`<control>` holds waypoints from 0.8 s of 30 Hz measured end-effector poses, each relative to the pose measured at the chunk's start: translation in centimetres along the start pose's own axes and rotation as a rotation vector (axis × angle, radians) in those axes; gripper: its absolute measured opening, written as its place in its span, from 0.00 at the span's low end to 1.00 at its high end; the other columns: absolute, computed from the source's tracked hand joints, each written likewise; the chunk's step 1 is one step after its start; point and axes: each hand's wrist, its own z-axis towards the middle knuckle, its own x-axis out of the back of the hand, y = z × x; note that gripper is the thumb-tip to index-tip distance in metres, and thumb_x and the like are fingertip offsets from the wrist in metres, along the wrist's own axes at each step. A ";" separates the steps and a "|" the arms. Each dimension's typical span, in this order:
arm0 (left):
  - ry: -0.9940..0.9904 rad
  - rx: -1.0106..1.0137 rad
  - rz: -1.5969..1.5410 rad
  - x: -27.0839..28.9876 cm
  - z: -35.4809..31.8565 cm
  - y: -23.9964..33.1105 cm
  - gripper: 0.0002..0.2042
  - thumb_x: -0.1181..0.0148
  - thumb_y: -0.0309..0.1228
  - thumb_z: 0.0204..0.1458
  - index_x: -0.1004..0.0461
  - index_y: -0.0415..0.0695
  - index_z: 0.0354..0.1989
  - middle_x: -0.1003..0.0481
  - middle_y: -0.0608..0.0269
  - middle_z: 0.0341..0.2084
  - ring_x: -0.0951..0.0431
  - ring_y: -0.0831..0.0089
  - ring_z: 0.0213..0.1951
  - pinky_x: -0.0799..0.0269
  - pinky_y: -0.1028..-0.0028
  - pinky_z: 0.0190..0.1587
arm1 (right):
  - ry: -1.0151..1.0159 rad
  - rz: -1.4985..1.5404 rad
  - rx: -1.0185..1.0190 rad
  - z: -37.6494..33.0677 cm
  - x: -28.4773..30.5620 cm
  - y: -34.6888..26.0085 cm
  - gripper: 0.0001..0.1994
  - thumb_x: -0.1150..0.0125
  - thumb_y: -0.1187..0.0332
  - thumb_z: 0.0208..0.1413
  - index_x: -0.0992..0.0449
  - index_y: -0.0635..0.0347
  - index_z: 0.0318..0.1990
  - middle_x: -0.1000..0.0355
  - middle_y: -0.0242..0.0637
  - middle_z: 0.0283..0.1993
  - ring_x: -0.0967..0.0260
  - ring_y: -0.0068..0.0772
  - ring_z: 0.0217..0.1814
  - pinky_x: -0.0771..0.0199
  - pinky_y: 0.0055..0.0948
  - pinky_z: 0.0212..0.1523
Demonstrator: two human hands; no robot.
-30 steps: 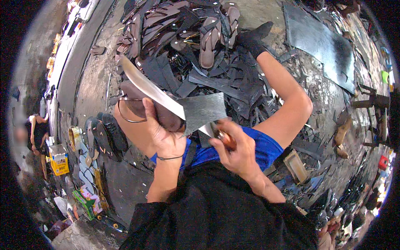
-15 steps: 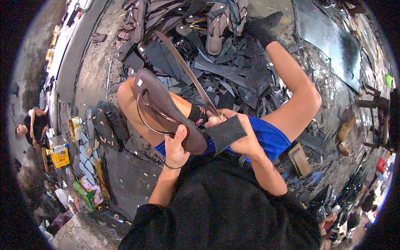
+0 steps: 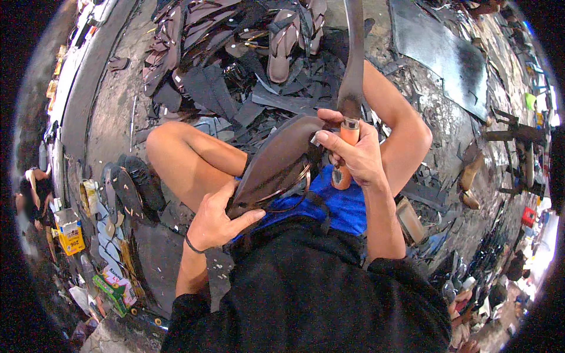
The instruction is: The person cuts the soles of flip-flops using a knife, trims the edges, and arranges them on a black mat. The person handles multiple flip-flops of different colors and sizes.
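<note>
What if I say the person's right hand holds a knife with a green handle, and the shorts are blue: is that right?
Not quite: the handle is orange, not green. The head view shows the right hand holding that knife, and the shorts are blue.

Flip-flop (image 3: 276, 150) between left hand (image 3: 215, 220) and right hand (image 3: 363, 156)
Knife (image 3: 352, 88) in right hand; scraps (image 3: 209, 91) ahead, flip-flop pile (image 3: 170, 50) beyond, sheet (image 3: 438, 56) ahead-right.

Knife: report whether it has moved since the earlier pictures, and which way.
Yes: the knife has swung right, nearer to the large dark sheet at upper right.
</note>
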 end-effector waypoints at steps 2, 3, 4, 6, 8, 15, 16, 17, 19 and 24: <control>0.009 0.004 -0.069 -0.8 0.0 -0.1 0.23 0.27 0.39 0.49 0.25 0.37 0.48 0.19 0.47 0.35 0.17 0.57 0.38 0.25 0.64 0.43 | 0.007 0.068 -0.025 -0.2 0.1 0.0 0.22 0.25 0.65 0.52 0.22 0.62 0.54 0.25 0.26 0.30 0.35 0.13 0.21 0.34 0.17 0.21; 0.012 0.007 -0.105 -1.2 -0.1 -0.2 0.24 0.27 0.39 0.49 0.25 0.37 0.48 0.19 0.47 0.35 0.16 0.58 0.38 0.24 0.65 0.43 | 0.015 0.079 -0.040 -0.4 -0.3 -0.2 0.22 0.26 0.65 0.52 0.22 0.62 0.54 0.26 0.25 0.29 0.36 0.12 0.21 0.35 0.17 0.20; 0.016 0.004 -0.114 -1.5 -0.1 -0.3 0.24 0.27 0.39 0.48 0.25 0.36 0.48 0.19 0.48 0.35 0.17 0.61 0.38 0.25 0.66 0.43 | 0.023 0.090 -0.055 -0.5 -0.6 -0.3 0.23 0.26 0.65 0.52 0.22 0.62 0.54 0.27 0.25 0.29 0.37 0.12 0.20 0.35 0.16 0.19; 0.024 -0.004 -0.132 -2.0 0.0 -0.4 0.24 0.26 0.38 0.48 0.26 0.35 0.48 0.18 0.50 0.36 0.17 0.65 0.39 0.25 0.67 0.44 | 0.058 -0.116 0.004 -0.4 -0.9 0.1 0.22 0.26 0.65 0.52 0.22 0.61 0.54 0.29 0.23 0.27 0.37 0.13 0.19 0.35 0.16 0.19; 0.025 0.023 -0.205 -2.4 -0.3 -0.4 0.25 0.26 0.37 0.48 0.27 0.33 0.50 0.18 0.51 0.37 0.18 0.68 0.40 0.25 0.69 0.46 | 0.045 -0.124 0.001 -0.4 -0.9 0.1 0.22 0.26 0.65 0.52 0.22 0.61 0.54 0.29 0.23 0.26 0.37 0.13 0.19 0.35 0.17 0.19; -0.017 0.091 -0.459 -4.3 -1.1 -1.5 0.28 0.26 0.34 0.49 0.30 0.32 0.54 0.19 0.52 0.41 0.20 0.71 0.42 0.26 0.71 0.49 | -0.065 -0.015 0.020 -0.3 0.0 0.8 0.22 0.25 0.63 0.52 0.22 0.61 0.53 0.29 0.22 0.26 0.37 0.12 0.19 0.35 0.16 0.19; -0.018 0.077 -0.429 -4.5 -1.1 -1.8 0.27 0.26 0.34 0.49 0.29 0.32 0.54 0.19 0.52 0.41 0.20 0.71 0.42 0.26 0.71 0.49 | -0.067 -0.035 0.011 -0.4 0.0 0.7 0.22 0.25 0.63 0.52 0.22 0.61 0.53 0.29 0.22 0.26 0.38 0.12 0.19 0.36 0.16 0.19; -0.018 0.063 -0.397 -4.7 -1.1 -2.2 0.27 0.26 0.34 0.49 0.29 0.33 0.54 0.19 0.52 0.42 0.20 0.72 0.42 0.26 0.71 0.49 | -0.063 -0.066 0.014 -0.4 -0.1 0.5 0.22 0.25 0.63 0.52 0.22 0.61 0.52 0.28 0.23 0.27 0.36 0.13 0.20 0.34 0.17 0.21; -0.014 0.061 -0.350 -4.8 -1.1 -2.3 0.26 0.26 0.34 0.49 0.29 0.34 0.54 0.19 0.52 0.42 0.20 0.72 0.43 0.26 0.71 0.49 | -0.054 -0.126 0.021 -0.4 -0.7 0.1 0.20 0.25 0.63 0.52 0.22 0.62 0.50 0.26 0.25 0.30 0.33 0.13 0.24 0.31 0.18 0.25; 0.010 0.061 -0.240 -5.6 -1.3 -1.4 0.23 0.27 0.33 0.49 0.28 0.36 0.51 0.19 0.51 0.41 0.18 0.66 0.42 0.25 0.68 0.46 | 0.007 -0.290 0.093 0.0 -0.3 2.0 0.24 0.21 0.58 0.47 0.22 0.63 0.47 0.22 0.32 0.35 0.27 0.22 0.36 0.25 0.28 0.40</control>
